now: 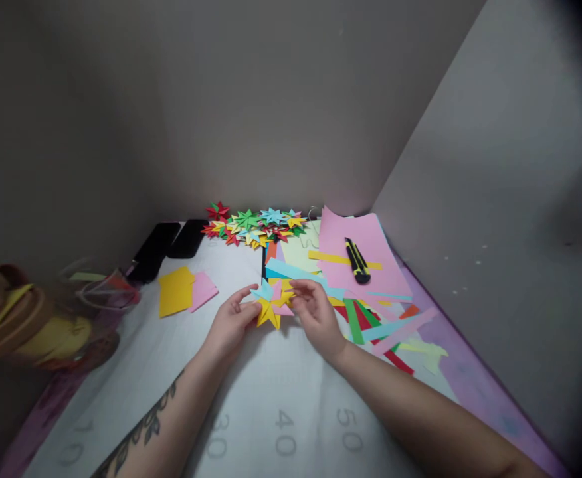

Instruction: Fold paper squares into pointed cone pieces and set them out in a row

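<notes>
Between my two hands is a folded paper star [270, 313] in yellow, light blue and pink, held up over the table. My left hand [232, 320] pinches its left side between thumb and fingers. On the other side, the fingertips of my right hand [315, 315] are closed at the star's right points. Part of the star's edge is hidden by the fingers. Beyond it, a pile of finished paper stars [251, 229] in red, green, blue and yellow lies against the wall.
Yellow squares [175, 292] and pink paper [204, 291] lie to the left, near two dark phone-like slabs [187, 239]. At right, a utility knife [357, 260] rests on pink sheets [385, 249]. Coloured paper strips [388, 328] are scattered there. A blurred brown pot-like object [16, 312] stands far left.
</notes>
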Motion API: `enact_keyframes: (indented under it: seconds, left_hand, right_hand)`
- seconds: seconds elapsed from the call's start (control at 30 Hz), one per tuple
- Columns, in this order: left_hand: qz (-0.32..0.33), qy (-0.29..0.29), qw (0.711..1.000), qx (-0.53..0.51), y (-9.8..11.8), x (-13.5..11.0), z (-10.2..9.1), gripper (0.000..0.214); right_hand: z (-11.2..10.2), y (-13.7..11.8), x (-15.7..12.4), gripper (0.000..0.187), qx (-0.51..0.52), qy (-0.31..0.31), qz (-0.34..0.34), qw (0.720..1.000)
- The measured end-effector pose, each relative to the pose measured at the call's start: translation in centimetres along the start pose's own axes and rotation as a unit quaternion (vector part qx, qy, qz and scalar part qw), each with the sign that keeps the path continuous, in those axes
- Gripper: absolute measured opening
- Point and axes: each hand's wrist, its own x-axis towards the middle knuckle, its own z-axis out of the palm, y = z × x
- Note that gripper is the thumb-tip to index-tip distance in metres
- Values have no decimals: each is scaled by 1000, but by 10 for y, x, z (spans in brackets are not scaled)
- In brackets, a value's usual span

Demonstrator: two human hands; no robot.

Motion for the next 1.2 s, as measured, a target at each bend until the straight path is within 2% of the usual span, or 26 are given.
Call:
enact_keyframes:
  seconds: [0.07,0.13,0.23,0.47,0.63,0.93,1.03,1.2]
  left_hand:
    - [18,5,999,27,-2,-1,3,59]
    - [26,-4,999,43,-3,-3,5,60]
    - [34,-22,998,53,-6,-4,8,63]
    - [42,10,992,121,-8,-5,12,65]
    - [57,50,979,190,-7,-6,15,50]
    - [55,102,980,160,-5,-8,18,47]
    - [59,117,976,173,-5,-9,17,47]
    - [54,110,977,174,-7,-8,15,49]
  right_hand:
    - [5,0,0,37,80,-18,78,994]
    - [9,1,0,45,118,-38,131,984]
    - [12,2,0,45,135,-45,173,975]
    - [12,8,-4,39,76,-68,168,980]
    - [13,13,-9,36,34,-83,145,985]
    - [15,12,-10,37,11,-94,132,987]
    - [17,11,-10,36,24,-91,141,986]
    - [14,4,-5,39,106,-64,179,976]
